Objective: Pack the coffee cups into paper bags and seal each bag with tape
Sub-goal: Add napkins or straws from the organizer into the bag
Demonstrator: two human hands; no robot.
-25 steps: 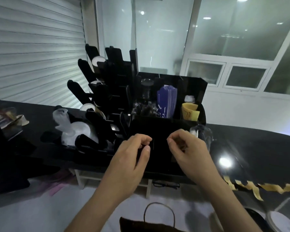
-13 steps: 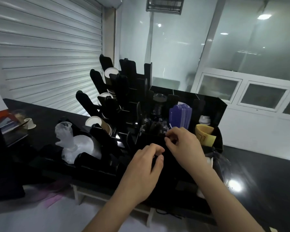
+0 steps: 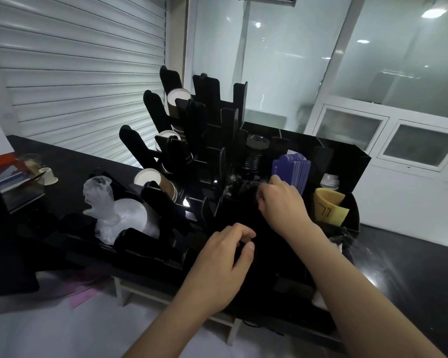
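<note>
**Helper:** Where were the coffee cups [image 3: 166,135]?

**Me:** I saw them in the black rack [image 3: 210,99], on the left half of the counter [image 3: 411,275] and back from its front edge. A bundle in clear wrap [image 3: 119,215] lay left of them. The nearest stack [image 3: 153,178] was brown and lay on a slant. Its white mouth pointed up and left, and its bottom end pointed down and right. The top stack [image 3: 177,95] sat higher, toward the back edge.

**Helper:** Which hand was closer?

**Me:** The left hand [image 3: 223,264]. It was near the front edge, and the cups lay up and to the left of it. Its fingers were curled, with the thumb by the first finger. It was too dark there to tell if it pinched anything.

**Helper:** And the other one?

**Me:** The right hand [image 3: 282,202] was further right. Its fingers dipped into a dark bin of the black box [image 3: 347,161], beside the purple cards [image 3: 292,169]. I could not tell if it held something. A yellow thing [image 3: 329,205] stood right of it.

**Helper:** Any bag or tape?

**Me:** I saw none. I think the left hand should get the cups and pull along the slant.
</note>
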